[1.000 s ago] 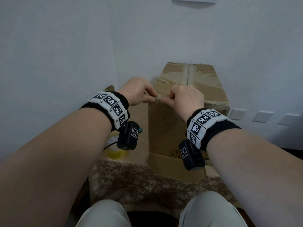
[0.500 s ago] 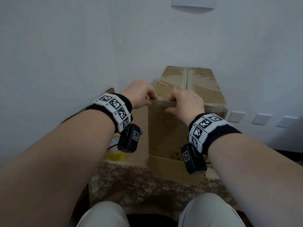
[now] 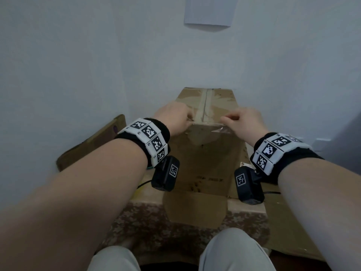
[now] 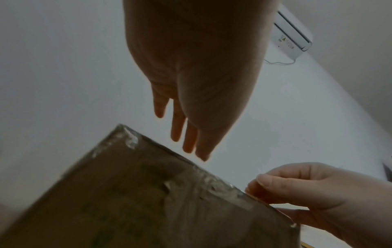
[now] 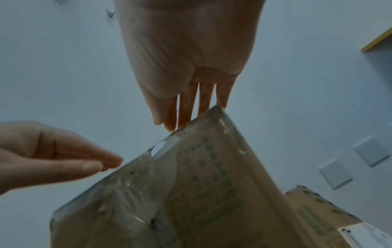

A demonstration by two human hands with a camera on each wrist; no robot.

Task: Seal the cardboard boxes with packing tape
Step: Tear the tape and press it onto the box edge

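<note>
A tall cardboard box (image 3: 205, 169) stands upright in front of me, its top flaps closed with a tape strip down the middle seam. Clear packing tape (image 3: 218, 130) lies shiny and wrinkled over the near top edge, also visible as glossy tape (image 5: 161, 147). My left hand (image 3: 175, 116) is at the left end of that edge, its straight fingers (image 4: 188, 142) reaching over the top. My right hand (image 3: 242, 122) is at the right corner, and its fingertips (image 5: 184, 117) touch the box top. Neither hand holds a tape roll.
A flattened cardboard piece (image 3: 91, 145) leans on the wall at the left. The box stands on flat cardboard (image 3: 283, 222) over a camouflage-patterned cloth (image 3: 148, 231). The wall is close behind, with switch plates (image 5: 369, 151) at the right. My knees (image 3: 234, 251) are just below.
Both hands have slid apart along the near top edge, from the middle out to the left and right corners. The box has stayed where it was.
</note>
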